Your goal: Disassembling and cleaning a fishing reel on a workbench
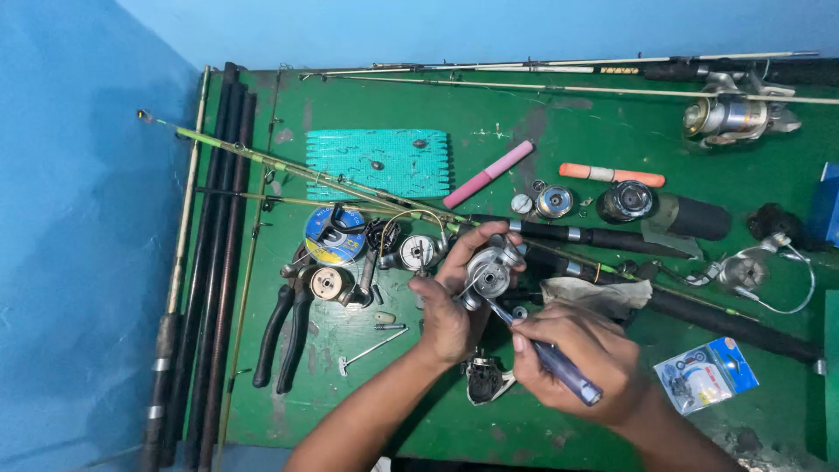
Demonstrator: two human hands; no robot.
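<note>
Head view, silver round reel part, left hand gripping, screwdriver tip touching

Counted on the green-painted wooden table

Two bare hands are in view, the left hand and the right hand. One silver metal reel part sits in the left, one blue-handled screwdriver in the right. One pair of black-handled pliers, one round blue-and-yellow line spool, one teal ribbed plastic mat, one pink stick, one orange-and-white stick, and one small clear packet with a blue card. One complete silver spinning reel lies at the far right; a bundle of dark rod sections lies along the left edge, too tightly packed to count.
</note>
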